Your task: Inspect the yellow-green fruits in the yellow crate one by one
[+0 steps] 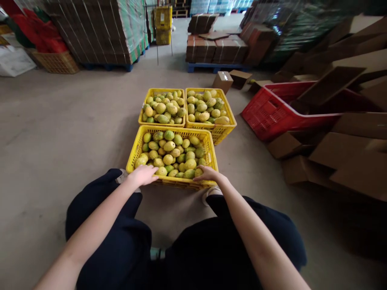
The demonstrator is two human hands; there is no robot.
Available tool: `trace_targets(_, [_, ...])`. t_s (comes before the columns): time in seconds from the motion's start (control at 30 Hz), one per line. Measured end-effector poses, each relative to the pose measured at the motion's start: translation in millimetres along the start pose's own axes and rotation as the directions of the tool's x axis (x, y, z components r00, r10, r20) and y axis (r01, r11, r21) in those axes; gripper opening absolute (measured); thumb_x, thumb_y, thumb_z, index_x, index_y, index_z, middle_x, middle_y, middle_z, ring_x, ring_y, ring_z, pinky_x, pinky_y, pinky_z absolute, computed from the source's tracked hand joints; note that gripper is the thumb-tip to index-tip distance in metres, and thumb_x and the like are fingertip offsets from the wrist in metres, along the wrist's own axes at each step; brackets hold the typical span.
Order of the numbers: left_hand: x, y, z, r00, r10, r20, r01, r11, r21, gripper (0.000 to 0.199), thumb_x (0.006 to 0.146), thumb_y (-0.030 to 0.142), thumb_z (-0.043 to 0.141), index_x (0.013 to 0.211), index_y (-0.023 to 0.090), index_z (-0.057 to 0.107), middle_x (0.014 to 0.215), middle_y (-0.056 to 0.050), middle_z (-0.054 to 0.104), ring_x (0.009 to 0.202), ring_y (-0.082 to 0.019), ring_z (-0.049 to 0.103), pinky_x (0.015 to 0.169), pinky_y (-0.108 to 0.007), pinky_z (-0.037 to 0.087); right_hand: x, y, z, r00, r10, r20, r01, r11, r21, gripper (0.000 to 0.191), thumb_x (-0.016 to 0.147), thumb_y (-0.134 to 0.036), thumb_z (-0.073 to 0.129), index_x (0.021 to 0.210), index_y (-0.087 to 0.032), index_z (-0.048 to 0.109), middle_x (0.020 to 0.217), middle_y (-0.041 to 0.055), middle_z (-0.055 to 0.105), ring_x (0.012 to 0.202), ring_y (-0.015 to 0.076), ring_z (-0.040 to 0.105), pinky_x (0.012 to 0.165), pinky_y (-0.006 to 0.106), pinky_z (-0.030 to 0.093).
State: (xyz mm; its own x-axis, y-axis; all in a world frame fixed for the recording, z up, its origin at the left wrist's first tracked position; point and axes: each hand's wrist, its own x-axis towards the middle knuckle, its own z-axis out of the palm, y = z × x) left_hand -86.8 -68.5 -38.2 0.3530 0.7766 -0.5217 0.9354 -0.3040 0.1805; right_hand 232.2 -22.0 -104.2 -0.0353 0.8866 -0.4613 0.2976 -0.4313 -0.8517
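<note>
Three yellow crates full of green-yellow fruit stand on the floor. The nearest crate is between my feet. My left hand rests at its near rim on the left, fingers reaching over the edge beside the fruit. At the right part of the same rim is my right hand, its fingertips at a yellow fruit; whether it grips anything is unclear. Behind, the back left crate and the back right crate stand side by side, up against the near one.
A red crate stands to the right among cardboard boxes. Small cartons lie behind the yellow crates. Farther back are a blue pallet with stacked cardboard, wrapped stacks and a wicker basket.
</note>
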Motion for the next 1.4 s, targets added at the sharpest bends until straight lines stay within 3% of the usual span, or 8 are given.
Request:
trace_targets(0.17, [-18, 1, -19.1, 0.997, 0.045, -0.069, -0.048, 0.998, -0.050, 0.057, 0.100, 0.044, 0.041, 0.149, 0.015, 0.045, 0.149, -0.016, 0.052, 0.135, -0.034, 0.050, 0.113, -0.044, 0.036, -3, -27, 8, 0.998, -0.055, -0.031, 0.043, 0.951, -0.307, 0.041, 0.050, -0.019, 0.093, 0.085, -0.018, 0.071, 0.090, 0.0053, 0.072, 0.122, 0.0344, 0.058, 0.106, 0.039, 0.045])
trace_targets(0.37, [-20, 39, -29.3, 0.917, 0.149, -0.370, -0.261, 0.926, -0.274, 0.069, 0.099, 0.049, 0.044, 0.157, 0.018, 0.026, 0.164, -0.012, 0.030, 0.148, -0.027, 0.033, 0.121, -0.038, 0.026, -43, -80, 38, 0.958, -0.052, 0.283, -0.061, 0.924, 0.377, 0.046, 0.089, -0.057, 0.059, 0.111, -0.018, 0.066, 0.109, 0.0091, 0.074, 0.106, 0.0258, 0.069, 0.087, 0.042, 0.061])
trace_targets(0.6, [-2, 73, -40.4, 0.713, -0.016, -0.701, -0.545, 0.617, -0.568, 0.058, 0.084, 0.038, 0.071, 0.137, 0.020, 0.053, 0.142, -0.013, 0.058, 0.133, -0.030, 0.052, 0.114, -0.044, 0.038, -77, -121, 69, 0.874, -0.063, 0.481, -0.199, 0.858, 0.473, 0.065, 0.099, -0.065, 0.028, 0.123, -0.017, 0.065, 0.108, 0.0124, 0.076, 0.102, 0.0246, 0.072, 0.095, 0.044, 0.057])
trace_targets(0.67, [2, 72, -48.6, 0.716, -0.167, -0.677, -0.563, 0.435, -0.703, 0.051, 0.078, 0.039, 0.078, 0.123, 0.019, 0.063, 0.129, -0.012, 0.067, 0.123, -0.030, 0.060, 0.108, -0.041, 0.044, -75, -125, 63, 0.832, -0.104, 0.544, -0.200, 0.860, 0.470, 0.074, 0.096, -0.072, 0.024, 0.118, -0.015, 0.067, 0.104, 0.0135, 0.077, 0.097, 0.0260, 0.074, 0.096, 0.046, 0.055])
trace_targets(0.77, [0, 66, -63.8, 0.840, -0.325, -0.434, -0.469, -0.034, -0.883, 0.036, 0.082, 0.043, 0.073, 0.106, 0.017, 0.069, 0.111, -0.011, 0.073, 0.107, -0.027, 0.067, 0.092, -0.034, 0.053, -65, -125, 47, 0.803, -0.149, 0.577, -0.156, 0.882, 0.444, 0.071, 0.094, -0.073, 0.030, 0.100, -0.016, 0.071, 0.094, 0.0122, 0.078, 0.091, 0.0260, 0.075, 0.094, 0.043, 0.056])
trace_targets(0.93, [-19, 51, -85.5, 0.996, -0.082, -0.040, -0.087, -0.726, -0.682, 0.044, 0.099, 0.047, 0.040, 0.102, 0.013, 0.068, 0.093, -0.012, 0.073, 0.074, -0.017, 0.069, 0.063, -0.024, 0.056, -45, -112, 21, 0.930, -0.173, 0.324, -0.019, 0.859, 0.512, 0.037, 0.097, -0.049, 0.049, 0.092, -0.020, 0.072, 0.092, 0.0055, 0.079, 0.082, 0.0203, 0.075, 0.085, 0.034, 0.056])
trace_targets(1.2, [-53, 13, -105.4, 0.931, -0.358, -0.076, -0.365, -0.888, -0.279, 0.035, 0.093, 0.039, 0.045, 0.112, 0.019, 0.066, 0.087, -0.004, 0.073, 0.077, -0.016, 0.072, 0.069, -0.026, 0.059, -42, -67, 11, 0.984, -0.074, 0.163, 0.015, 0.942, 0.336, 0.017, 0.085, -0.035, 0.063, 0.091, -0.020, 0.070, 0.090, 0.0055, 0.077, 0.074, 0.0179, 0.073, 0.070, 0.029, 0.057])
trace_targets(1.4, [-64, -6, -109.8, 0.903, -0.428, -0.044, -0.426, -0.878, -0.217, 0.034, 0.093, 0.039, 0.042, 0.108, 0.019, 0.066, 0.085, -0.004, 0.074, 0.073, -0.017, 0.072, 0.064, -0.025, 0.058, 4, -45, 28, 0.968, 0.111, 0.224, -0.027, 0.936, -0.351, 0.013, 0.081, -0.031, 0.067, 0.078, -0.019, 0.066, 0.081, 0.0067, 0.073, 0.069, 0.0195, 0.070, 0.062, 0.030, 0.055])
